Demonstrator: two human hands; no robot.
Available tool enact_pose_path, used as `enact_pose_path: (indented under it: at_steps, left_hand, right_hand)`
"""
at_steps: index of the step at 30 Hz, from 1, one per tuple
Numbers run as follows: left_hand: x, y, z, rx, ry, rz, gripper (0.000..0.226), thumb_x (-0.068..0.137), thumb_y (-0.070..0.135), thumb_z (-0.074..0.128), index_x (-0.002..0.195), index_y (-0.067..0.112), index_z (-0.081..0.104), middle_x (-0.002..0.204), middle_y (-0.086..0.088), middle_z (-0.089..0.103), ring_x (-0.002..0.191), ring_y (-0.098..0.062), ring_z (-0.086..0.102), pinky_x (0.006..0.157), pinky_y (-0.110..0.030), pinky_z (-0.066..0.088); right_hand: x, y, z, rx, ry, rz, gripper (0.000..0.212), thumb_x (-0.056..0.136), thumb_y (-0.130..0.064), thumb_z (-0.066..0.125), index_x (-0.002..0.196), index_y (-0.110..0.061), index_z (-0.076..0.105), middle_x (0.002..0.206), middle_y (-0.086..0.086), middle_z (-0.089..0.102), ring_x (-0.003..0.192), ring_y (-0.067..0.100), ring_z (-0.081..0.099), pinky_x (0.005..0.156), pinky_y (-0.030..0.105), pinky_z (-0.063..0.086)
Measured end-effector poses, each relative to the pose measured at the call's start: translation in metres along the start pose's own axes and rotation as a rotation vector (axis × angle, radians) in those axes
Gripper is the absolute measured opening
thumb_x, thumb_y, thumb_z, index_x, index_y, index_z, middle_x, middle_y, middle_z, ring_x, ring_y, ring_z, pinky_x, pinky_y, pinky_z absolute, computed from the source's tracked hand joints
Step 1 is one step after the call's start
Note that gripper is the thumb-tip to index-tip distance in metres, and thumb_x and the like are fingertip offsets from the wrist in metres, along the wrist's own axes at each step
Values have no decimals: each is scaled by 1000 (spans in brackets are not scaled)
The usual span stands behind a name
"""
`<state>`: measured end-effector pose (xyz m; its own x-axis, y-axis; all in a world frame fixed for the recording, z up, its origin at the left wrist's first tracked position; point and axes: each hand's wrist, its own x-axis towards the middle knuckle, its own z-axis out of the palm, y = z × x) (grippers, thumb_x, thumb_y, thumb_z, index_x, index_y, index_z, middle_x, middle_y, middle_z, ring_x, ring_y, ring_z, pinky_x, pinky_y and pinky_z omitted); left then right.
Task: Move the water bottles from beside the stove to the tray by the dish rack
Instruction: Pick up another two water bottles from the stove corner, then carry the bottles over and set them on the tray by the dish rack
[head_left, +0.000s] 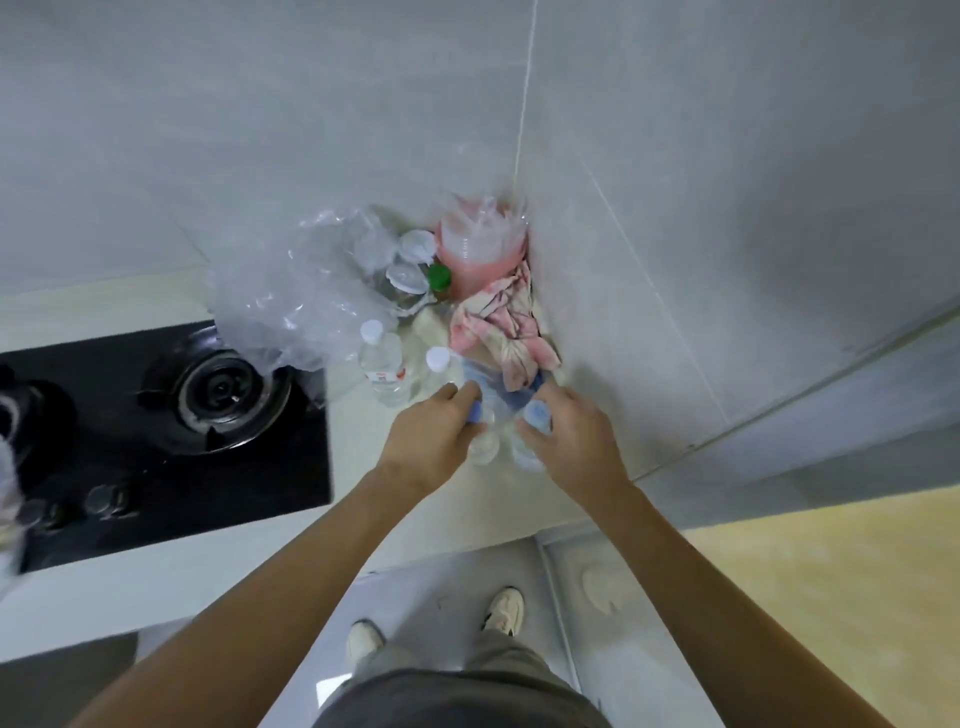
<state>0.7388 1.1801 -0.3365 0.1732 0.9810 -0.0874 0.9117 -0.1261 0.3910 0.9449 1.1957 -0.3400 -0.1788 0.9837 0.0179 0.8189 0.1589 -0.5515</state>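
Note:
Several clear water bottles stand on the pale counter (363, 499) to the right of the black stove (156, 441). My left hand (431, 436) is closed around the neck of a blue-capped bottle (483, 441). My right hand (571, 441) grips a second blue-capped bottle (535, 418) right beside it. Behind them stand a white-capped bottle with a red label (382, 369) and another white-capped bottle (436, 364). The picture is motion-blurred. No tray or dish rack is in view.
In the corner against the tiled wall sit a pink stack of cups in plastic wrap (478, 244), a green-capped bottle (439, 278), a pink cloth (504, 332) and crumpled clear plastic (291, 301). A gas burner (223, 395) lies to the left. The counter's edge runs below my wrists.

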Motion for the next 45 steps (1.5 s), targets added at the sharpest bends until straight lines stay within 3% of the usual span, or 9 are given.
enact_pose_path:
  at_steps: [4,8,13,18,23,27,32,40,45]
  left_hand:
    - [-41,-21,-33,-88,67,-95,24,102,39,61,107,18,50,97,-1,61,82,-32,60,66,-39,45]
    - [-105,-60,-72,-127,166,-171,26,100,40,65,103,20,49,89,5,57,82,-28,59,65,-35,38]
    - [-223,-132,-120,-188,328,-318,29,98,47,68,107,23,55,79,10,55,77,-23,58,62,-36,43]
    - [-365,-205,-168,-151,502,-480,28,97,51,65,104,26,56,74,13,49,70,-9,52,57,-30,32]
    - [-516,-266,-202,-74,697,-684,31,96,54,65,106,25,58,85,11,57,81,-19,57,59,-35,36]
    - [-643,-293,-221,-69,862,-928,30,94,53,66,100,25,57,78,9,56,74,-19,54,57,-35,38]
    - [-783,-312,-232,-137,1043,-1205,30,90,53,74,94,27,60,73,7,61,69,-16,59,58,-38,42]
    - [-985,-337,-234,-161,1248,-1647,33,85,50,80,88,22,63,74,3,65,71,-21,60,65,-43,49]
    - [-1087,-329,-224,-139,1485,-1850,29,85,44,83,86,24,61,63,8,55,60,-13,50,60,-33,41]
  right_hand:
    - [-10,-45,-8,60,-2,-130,30,86,-30,79,78,-16,53,68,-10,52,61,15,49,57,31,35]
    - [-36,-112,6,115,-64,-229,20,84,-33,80,87,-19,67,74,-11,64,67,12,58,62,32,49]
    - [-69,-223,46,139,-130,-328,22,83,-29,81,76,-22,61,61,-12,53,58,5,47,56,28,37]
    - [-108,-353,102,225,-277,-496,15,86,-25,82,84,-21,68,69,-29,59,63,3,51,59,20,36]
    - [-165,-487,164,331,-467,-755,14,87,-30,84,88,-25,71,73,-17,63,62,2,49,60,19,40]
    - [-235,-592,219,372,-643,-985,17,90,-33,83,93,-23,70,68,-17,56,62,1,49,58,13,36]
    - [-332,-711,296,411,-826,-1189,18,90,-38,80,91,-24,69,75,-6,62,64,7,48,60,32,43]
    - [-508,-877,398,466,-1148,-1494,20,89,-42,79,88,-25,69,66,-4,52,61,8,42,59,30,40]
    - [-629,-960,439,498,-1314,-1680,20,87,-37,81,85,-24,67,65,-6,46,61,9,41,59,27,35]
